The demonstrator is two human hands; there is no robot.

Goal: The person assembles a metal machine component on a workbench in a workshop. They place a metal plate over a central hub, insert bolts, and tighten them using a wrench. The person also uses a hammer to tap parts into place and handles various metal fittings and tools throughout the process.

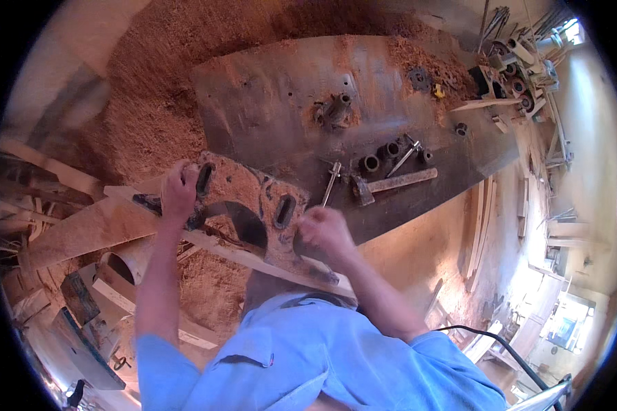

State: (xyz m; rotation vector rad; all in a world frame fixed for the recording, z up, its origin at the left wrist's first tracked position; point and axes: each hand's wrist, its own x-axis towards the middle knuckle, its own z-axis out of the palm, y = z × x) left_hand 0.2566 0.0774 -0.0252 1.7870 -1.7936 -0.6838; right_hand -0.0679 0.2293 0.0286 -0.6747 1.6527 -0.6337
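A heavy slotted plate (236, 181), caked in reddish sawdust, stands tilted in front of me at the table's near edge. It has two long oval slots and a wide arch cut from its lower side. My left hand (179, 190) is closed round its left end, beside one slot. Close to the other slot, at the plate's right side, my right hand (325, 231) has curled fingers, slightly blurred; what they hold, if anything, is hidden. A pale wooden board (233, 252) runs below the plate, in front of my body.
On the dark metal table (253, 109) stands a spindle (338, 109). Right of my hands lie a hammer (397, 181), a T-shaped clamp screw (332, 181) and dark metal rings (369, 163). Sawdust (158, 82) heaps beyond the table; wood offcuts (116, 294) lie at lower left.
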